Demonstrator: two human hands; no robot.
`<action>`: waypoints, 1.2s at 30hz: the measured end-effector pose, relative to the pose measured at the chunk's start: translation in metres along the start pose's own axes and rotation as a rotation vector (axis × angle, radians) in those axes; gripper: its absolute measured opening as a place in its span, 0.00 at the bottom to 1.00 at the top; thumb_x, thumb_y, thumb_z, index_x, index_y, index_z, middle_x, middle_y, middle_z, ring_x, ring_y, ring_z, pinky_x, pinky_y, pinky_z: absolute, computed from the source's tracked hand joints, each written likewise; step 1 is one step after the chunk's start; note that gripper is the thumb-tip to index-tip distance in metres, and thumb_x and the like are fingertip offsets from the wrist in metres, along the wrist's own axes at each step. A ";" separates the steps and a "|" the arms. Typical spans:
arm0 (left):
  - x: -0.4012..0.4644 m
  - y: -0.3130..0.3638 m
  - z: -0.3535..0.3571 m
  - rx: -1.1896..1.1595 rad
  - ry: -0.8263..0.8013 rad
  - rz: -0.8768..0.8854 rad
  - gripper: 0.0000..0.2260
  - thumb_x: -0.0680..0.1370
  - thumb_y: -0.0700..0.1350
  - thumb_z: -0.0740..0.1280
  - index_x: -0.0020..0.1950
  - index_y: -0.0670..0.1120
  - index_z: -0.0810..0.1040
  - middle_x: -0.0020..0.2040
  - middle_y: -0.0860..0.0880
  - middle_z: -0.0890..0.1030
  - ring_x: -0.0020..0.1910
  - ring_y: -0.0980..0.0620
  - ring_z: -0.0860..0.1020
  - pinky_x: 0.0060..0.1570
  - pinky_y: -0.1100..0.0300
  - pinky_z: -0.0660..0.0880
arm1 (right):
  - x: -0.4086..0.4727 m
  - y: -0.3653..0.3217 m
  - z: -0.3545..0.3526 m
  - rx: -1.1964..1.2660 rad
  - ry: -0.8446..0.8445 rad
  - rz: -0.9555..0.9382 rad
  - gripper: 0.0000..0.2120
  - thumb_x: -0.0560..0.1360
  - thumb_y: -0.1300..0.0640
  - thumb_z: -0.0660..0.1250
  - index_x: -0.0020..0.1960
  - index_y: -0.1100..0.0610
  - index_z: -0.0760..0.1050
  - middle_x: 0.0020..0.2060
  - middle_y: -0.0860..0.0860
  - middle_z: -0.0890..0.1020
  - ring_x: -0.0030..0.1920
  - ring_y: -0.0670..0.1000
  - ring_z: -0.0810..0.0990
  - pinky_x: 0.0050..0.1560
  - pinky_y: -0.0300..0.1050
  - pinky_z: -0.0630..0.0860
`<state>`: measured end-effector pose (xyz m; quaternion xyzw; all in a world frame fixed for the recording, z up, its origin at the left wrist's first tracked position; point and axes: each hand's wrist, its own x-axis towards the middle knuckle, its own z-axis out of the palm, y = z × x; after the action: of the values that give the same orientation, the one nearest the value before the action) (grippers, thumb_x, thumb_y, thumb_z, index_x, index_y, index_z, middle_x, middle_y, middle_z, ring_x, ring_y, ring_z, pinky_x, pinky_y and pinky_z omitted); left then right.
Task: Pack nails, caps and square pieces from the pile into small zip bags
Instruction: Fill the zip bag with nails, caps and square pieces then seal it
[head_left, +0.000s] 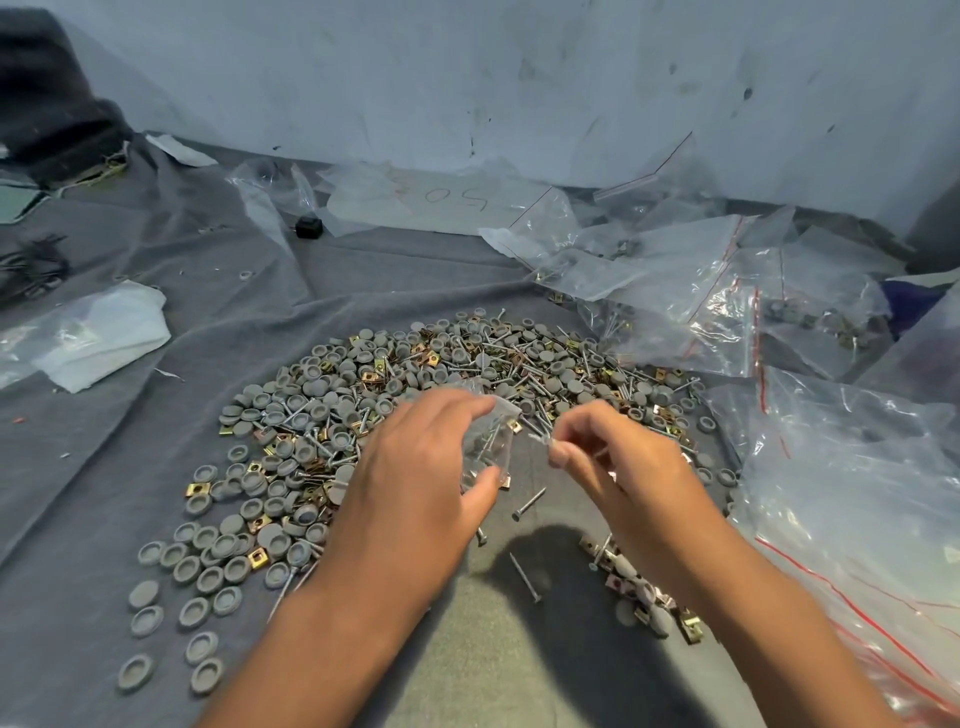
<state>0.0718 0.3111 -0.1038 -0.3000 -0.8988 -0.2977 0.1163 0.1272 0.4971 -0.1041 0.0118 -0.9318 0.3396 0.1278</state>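
Grey, wrinkled cloth (171, 249) covers the surface in front of you, backed by a scuffed pale wall (467, 78). Spread across the cloth is the pile (415, 374): round grey caps, some dished side up, thin silvery nails with flat heads, and small brass-coloured square pieces with a hole in the middle. A loose nail (528, 504) lies on bare cloth just below your hands, and a smaller heap of the same parts (644, 592) sits by your right forearm.

Your left hand (415, 478) holds a small clear zip bag (491, 441), thumb under its lower edge and fingers curled over the top; nails and a few dark parts show through the crinkled plastic. Your right hand (618, 457) is just beside the bag, on its right, with fingertips pinched together on something small and pale at the bag's edge; you cannot tell from this view whether that is a nail or part of the bag itself. Both hands hover over the near edge of the pile.

Larger clear bags with red zip strips (727, 291) lie crumpled to the right, some holding caps. Folded white plastic (109, 332) rests at the left, and a small black block (308, 227) sits farther back.
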 end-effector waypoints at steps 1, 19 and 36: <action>0.000 0.000 0.000 0.001 -0.001 0.004 0.27 0.71 0.46 0.78 0.68 0.50 0.76 0.62 0.56 0.78 0.60 0.57 0.75 0.65 0.59 0.72 | 0.000 -0.007 -0.001 0.007 0.086 -0.103 0.03 0.78 0.47 0.64 0.48 0.46 0.74 0.39 0.38 0.77 0.41 0.40 0.76 0.41 0.30 0.71; 0.005 0.000 -0.015 -0.143 0.327 -0.031 0.17 0.76 0.38 0.71 0.65 0.45 0.79 0.56 0.52 0.81 0.47 0.64 0.75 0.54 0.78 0.69 | -0.004 0.027 -0.024 -0.295 -0.330 0.256 0.06 0.74 0.45 0.75 0.44 0.42 0.77 0.40 0.39 0.80 0.41 0.37 0.78 0.39 0.31 0.73; 0.005 0.000 -0.015 -0.110 0.256 -0.003 0.17 0.75 0.36 0.71 0.64 0.44 0.79 0.55 0.56 0.77 0.52 0.65 0.71 0.60 0.77 0.66 | -0.001 0.026 -0.016 -0.147 -0.332 0.188 0.02 0.82 0.49 0.62 0.54 0.45 0.73 0.47 0.40 0.76 0.45 0.39 0.75 0.45 0.34 0.73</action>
<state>0.0677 0.3044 -0.0900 -0.2642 -0.8593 -0.3825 0.2132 0.1292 0.5269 -0.1086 -0.0285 -0.9593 0.2747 -0.0592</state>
